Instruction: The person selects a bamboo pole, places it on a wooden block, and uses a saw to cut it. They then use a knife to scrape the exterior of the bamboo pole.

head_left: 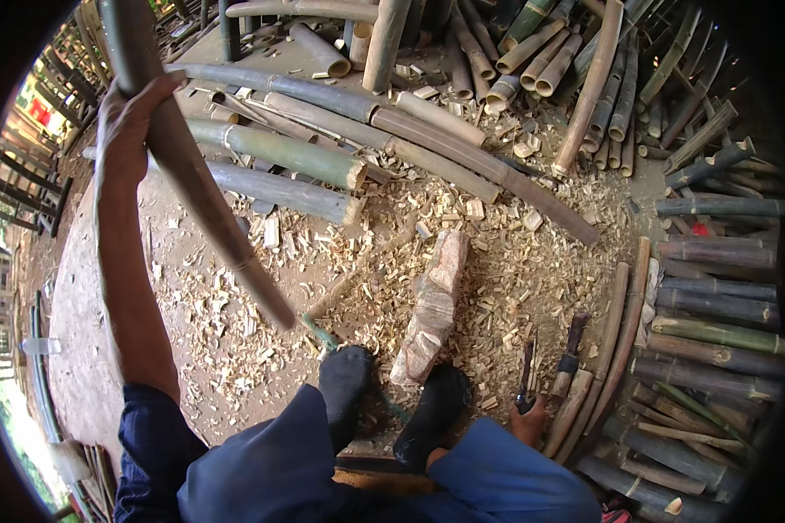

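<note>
My left hand (pixel 131 122), raised at the far left, is closed around a long brown bamboo pole (pixel 202 196). The pole slants down to the right, its lower end above the shavings near my feet. Low at the right, beside my knee, my right hand (pixel 529 422) is closed on a slim dark tool (pixel 525 380) pointing away from me; its exact kind is unclear. Just right of it lies another dark tool with a bound pale handle (pixel 570 354). A hewn pale wood block (pixel 434 307) lies in front of my feet.
Bamboo poles (pixel 279 150) lie across the ground ahead. Cut bamboo lengths (pixel 532 65) are heaped at the back, and more are stacked along the right side (pixel 715 253). Wood shavings (pixel 340 253) cover the floor around my dark-socked feet (pixel 344 388).
</note>
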`<state>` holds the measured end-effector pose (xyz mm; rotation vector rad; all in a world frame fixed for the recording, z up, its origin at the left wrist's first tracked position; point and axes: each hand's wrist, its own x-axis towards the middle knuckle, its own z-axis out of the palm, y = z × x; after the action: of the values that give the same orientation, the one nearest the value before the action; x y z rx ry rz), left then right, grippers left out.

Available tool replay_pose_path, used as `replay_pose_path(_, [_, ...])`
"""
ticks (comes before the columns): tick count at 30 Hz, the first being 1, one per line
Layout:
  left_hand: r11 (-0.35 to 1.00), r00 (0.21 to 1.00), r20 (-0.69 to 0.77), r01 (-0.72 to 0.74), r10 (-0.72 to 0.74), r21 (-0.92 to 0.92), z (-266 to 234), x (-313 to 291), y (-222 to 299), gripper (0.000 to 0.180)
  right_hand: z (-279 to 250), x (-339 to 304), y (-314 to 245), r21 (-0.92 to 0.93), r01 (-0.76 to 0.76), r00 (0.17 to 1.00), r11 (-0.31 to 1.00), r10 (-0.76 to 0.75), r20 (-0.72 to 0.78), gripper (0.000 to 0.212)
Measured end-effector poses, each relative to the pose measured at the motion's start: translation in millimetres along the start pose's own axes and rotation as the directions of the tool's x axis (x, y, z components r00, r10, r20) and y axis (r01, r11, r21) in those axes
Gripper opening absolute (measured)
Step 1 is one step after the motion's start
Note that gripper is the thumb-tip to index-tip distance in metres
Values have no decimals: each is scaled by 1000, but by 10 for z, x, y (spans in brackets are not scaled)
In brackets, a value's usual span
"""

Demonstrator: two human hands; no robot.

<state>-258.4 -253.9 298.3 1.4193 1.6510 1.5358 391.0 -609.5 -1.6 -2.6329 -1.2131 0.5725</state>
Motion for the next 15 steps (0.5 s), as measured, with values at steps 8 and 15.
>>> replay_pose_path(8, [858,625,687,-53,-371,511,1201,-1025,-388,49,-85,16,-50,-82,-46,997,996,50,52,51])
replay_pose_path(15, [578,592,791,-596,-154,558,1121,-1914,-1864,31,-163,-43,-243,2,-69,992,998,69,110,51])
